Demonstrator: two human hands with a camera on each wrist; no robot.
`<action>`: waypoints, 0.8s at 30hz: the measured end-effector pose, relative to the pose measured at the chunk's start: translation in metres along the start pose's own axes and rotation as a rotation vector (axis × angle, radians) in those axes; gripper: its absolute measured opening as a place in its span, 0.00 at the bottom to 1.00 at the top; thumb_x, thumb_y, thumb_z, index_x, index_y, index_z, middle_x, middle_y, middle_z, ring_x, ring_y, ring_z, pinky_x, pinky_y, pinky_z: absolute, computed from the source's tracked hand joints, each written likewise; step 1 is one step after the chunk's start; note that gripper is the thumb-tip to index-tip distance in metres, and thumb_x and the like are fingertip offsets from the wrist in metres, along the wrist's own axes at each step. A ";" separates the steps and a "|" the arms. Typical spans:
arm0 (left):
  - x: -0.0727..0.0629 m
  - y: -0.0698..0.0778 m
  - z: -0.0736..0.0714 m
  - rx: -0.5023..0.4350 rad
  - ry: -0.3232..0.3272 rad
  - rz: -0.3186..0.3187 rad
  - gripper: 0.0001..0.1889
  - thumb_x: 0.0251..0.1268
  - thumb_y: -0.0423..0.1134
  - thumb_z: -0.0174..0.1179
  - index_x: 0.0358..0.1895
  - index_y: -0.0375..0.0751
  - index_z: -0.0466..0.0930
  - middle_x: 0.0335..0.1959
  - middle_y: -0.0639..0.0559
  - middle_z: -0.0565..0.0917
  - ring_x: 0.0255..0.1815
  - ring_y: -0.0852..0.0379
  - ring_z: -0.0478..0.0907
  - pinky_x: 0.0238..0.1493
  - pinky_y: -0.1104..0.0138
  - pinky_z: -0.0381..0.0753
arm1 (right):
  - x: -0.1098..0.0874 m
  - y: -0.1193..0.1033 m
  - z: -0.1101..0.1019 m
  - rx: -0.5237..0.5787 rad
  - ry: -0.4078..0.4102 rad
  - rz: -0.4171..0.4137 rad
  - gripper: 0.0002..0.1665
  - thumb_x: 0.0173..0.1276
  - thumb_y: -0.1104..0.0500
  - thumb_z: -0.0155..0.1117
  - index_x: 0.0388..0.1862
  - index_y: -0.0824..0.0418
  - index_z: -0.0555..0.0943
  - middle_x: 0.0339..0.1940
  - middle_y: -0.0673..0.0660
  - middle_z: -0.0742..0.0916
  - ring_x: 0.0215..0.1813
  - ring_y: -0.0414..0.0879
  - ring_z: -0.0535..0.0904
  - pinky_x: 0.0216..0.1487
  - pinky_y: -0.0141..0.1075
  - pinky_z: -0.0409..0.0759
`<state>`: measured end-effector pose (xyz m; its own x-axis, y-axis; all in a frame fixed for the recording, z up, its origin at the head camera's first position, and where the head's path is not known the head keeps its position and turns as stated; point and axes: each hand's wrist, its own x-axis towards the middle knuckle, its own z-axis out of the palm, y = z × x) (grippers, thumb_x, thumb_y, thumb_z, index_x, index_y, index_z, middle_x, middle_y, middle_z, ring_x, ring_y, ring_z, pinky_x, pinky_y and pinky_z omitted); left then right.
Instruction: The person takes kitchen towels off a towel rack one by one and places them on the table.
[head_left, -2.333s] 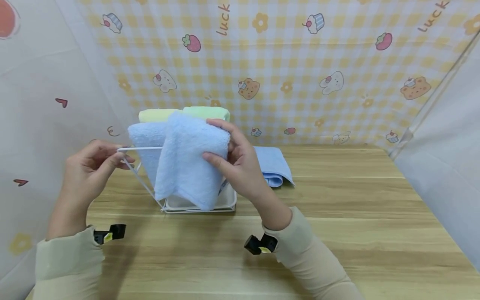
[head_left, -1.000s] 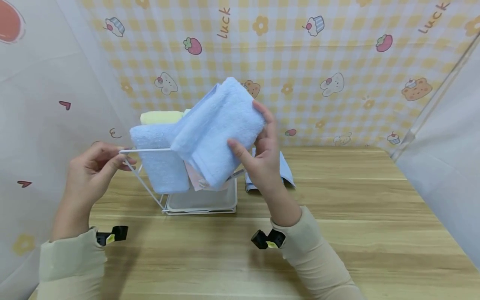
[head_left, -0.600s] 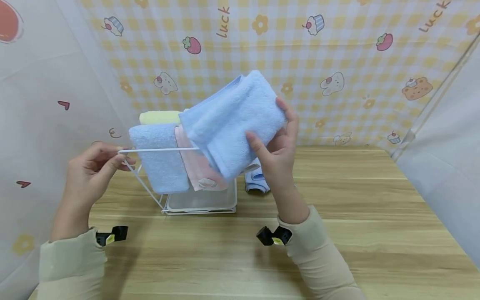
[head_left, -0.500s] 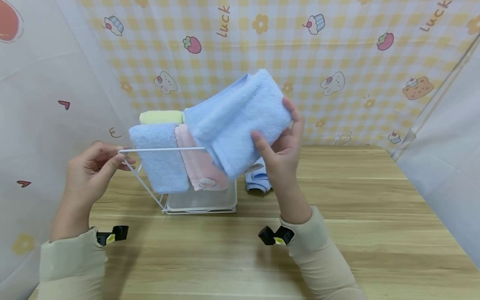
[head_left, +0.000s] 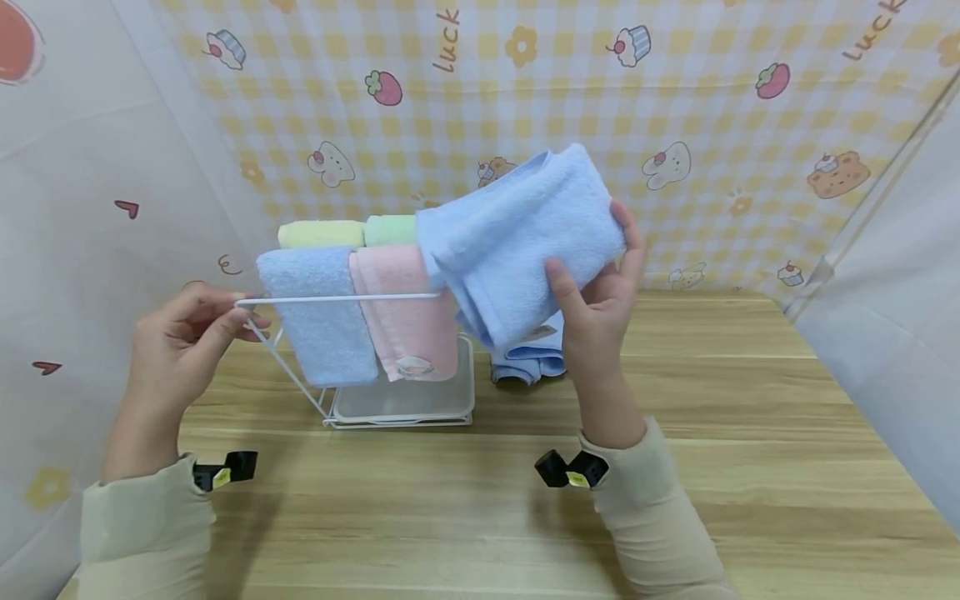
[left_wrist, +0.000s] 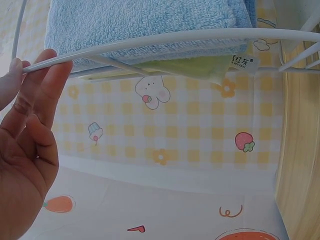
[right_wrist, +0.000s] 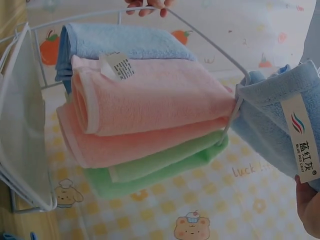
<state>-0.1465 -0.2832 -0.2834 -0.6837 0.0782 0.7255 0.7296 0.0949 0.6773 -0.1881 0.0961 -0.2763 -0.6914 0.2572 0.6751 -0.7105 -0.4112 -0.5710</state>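
My left hand (head_left: pixel 198 333) pinches the front left corner of a white wire drying rack (head_left: pixel 337 297) between thumb and fingers; the left wrist view shows this left hand (left_wrist: pixel 27 155) at the bar. Lifted and tilted at the rack's right end, a folded blue towel (head_left: pixel 525 242) is held by my right hand (head_left: pixel 603 308), thumb in front. Its paper label (right_wrist: pixel 300 140) shows in the right wrist view. Over the front bar hang another blue towel (head_left: pixel 318 325) and a pink towel (head_left: pixel 412 317). Behind them are a yellow towel (head_left: pixel 322 233) and a green towel (head_left: pixel 390 231).
A white tray (head_left: pixel 405 400) sits in the rack's base on the wooden table (head_left: pixel 420 500). Right of the rack lies a further folded blue towel (head_left: pixel 536 358), partly hidden by the held one. A checked cloth (head_left: pixel 570 100) hangs behind the table.
My right hand has moved the blue towel up and to the right, away from the rack's front, uncovering the pink and green towels. My left hand keeps its grip on the rack's corner.
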 end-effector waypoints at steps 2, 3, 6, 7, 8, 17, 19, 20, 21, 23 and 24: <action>0.001 0.000 0.001 -0.005 0.001 0.003 0.04 0.61 0.11 0.51 0.38 0.11 0.74 0.32 0.50 0.90 0.30 0.61 0.87 0.36 0.76 0.87 | 0.001 0.000 -0.002 0.005 0.016 -0.009 0.42 0.61 0.72 0.62 0.72 0.57 0.58 0.62 0.62 0.74 0.58 0.54 0.74 0.53 0.39 0.83; 0.001 0.000 0.001 -0.005 0.003 0.004 0.04 0.61 0.11 0.51 0.37 0.11 0.74 0.31 0.50 0.90 0.30 0.61 0.87 0.36 0.76 0.87 | 0.001 0.000 -0.003 0.008 0.022 -0.014 0.42 0.61 0.72 0.61 0.72 0.57 0.58 0.63 0.61 0.74 0.58 0.54 0.74 0.53 0.39 0.83; 0.000 0.000 0.001 0.004 0.015 0.000 0.04 0.60 0.11 0.52 0.37 0.11 0.74 0.31 0.50 0.89 0.30 0.62 0.87 0.36 0.77 0.87 | 0.001 0.001 -0.006 0.009 0.036 -0.022 0.42 0.60 0.72 0.61 0.72 0.58 0.58 0.63 0.61 0.73 0.59 0.54 0.73 0.54 0.40 0.83; 0.000 0.001 0.001 0.013 0.021 -0.004 0.05 0.60 0.11 0.52 0.37 0.12 0.75 0.31 0.50 0.89 0.30 0.62 0.87 0.36 0.78 0.87 | 0.001 0.001 -0.007 0.008 0.043 -0.023 0.42 0.60 0.72 0.61 0.72 0.58 0.58 0.63 0.61 0.74 0.59 0.54 0.73 0.54 0.40 0.83; -0.001 0.001 0.001 0.017 0.025 -0.005 0.05 0.60 0.11 0.52 0.38 0.12 0.75 0.31 0.51 0.89 0.30 0.62 0.87 0.36 0.78 0.86 | 0.001 0.002 -0.009 0.003 0.052 -0.027 0.42 0.60 0.73 0.61 0.72 0.58 0.57 0.62 0.61 0.74 0.58 0.54 0.73 0.54 0.40 0.82; 0.000 0.001 0.002 0.019 0.027 0.001 0.06 0.60 0.10 0.52 0.38 0.12 0.76 0.32 0.51 0.90 0.30 0.62 0.87 0.36 0.78 0.86 | 0.002 0.001 -0.023 -0.079 0.110 -0.027 0.44 0.61 0.72 0.63 0.73 0.59 0.57 0.61 0.62 0.75 0.56 0.53 0.75 0.54 0.39 0.82; -0.001 0.001 0.002 0.016 0.026 -0.001 0.06 0.60 0.11 0.52 0.39 0.12 0.76 0.32 0.51 0.90 0.30 0.62 0.87 0.36 0.78 0.86 | 0.002 0.002 -0.030 -0.094 0.105 -0.009 0.44 0.61 0.72 0.64 0.73 0.59 0.58 0.61 0.61 0.75 0.56 0.53 0.76 0.52 0.38 0.83; -0.001 0.001 0.002 0.010 0.026 -0.001 0.06 0.60 0.11 0.52 0.39 0.12 0.76 0.32 0.51 0.90 0.30 0.62 0.87 0.36 0.78 0.86 | 0.001 0.003 -0.033 -0.105 0.100 -0.006 0.43 0.61 0.72 0.64 0.73 0.59 0.58 0.61 0.61 0.75 0.55 0.53 0.76 0.52 0.38 0.83; -0.001 0.001 0.001 0.005 0.025 0.001 0.06 0.60 0.10 0.52 0.39 0.12 0.76 0.32 0.51 0.90 0.30 0.62 0.87 0.36 0.78 0.86 | 0.001 0.003 -0.037 -0.117 0.094 0.000 0.43 0.61 0.72 0.64 0.73 0.59 0.59 0.61 0.61 0.75 0.55 0.53 0.76 0.51 0.38 0.83; 0.000 0.001 0.001 0.004 0.026 0.006 0.06 0.60 0.10 0.52 0.39 0.12 0.76 0.32 0.51 0.90 0.30 0.62 0.88 0.36 0.78 0.87 | 0.000 0.006 -0.045 -0.143 0.082 0.007 0.43 0.61 0.72 0.64 0.73 0.59 0.59 0.61 0.61 0.75 0.55 0.52 0.76 0.51 0.37 0.84; 0.000 0.001 0.001 0.001 0.027 0.008 0.06 0.60 0.10 0.52 0.38 0.12 0.76 0.32 0.51 0.90 0.30 0.62 0.88 0.36 0.77 0.87 | -0.001 0.007 -0.049 -0.160 0.077 0.012 0.43 0.61 0.72 0.64 0.72 0.58 0.60 0.62 0.61 0.75 0.55 0.52 0.76 0.51 0.36 0.84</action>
<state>-0.1462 -0.2819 -0.2830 -0.6769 0.0520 0.7343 0.7353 0.0949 0.6711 -0.1989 0.1361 -0.3036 -0.7033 0.3217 0.6339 -0.7099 -0.2715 -0.6499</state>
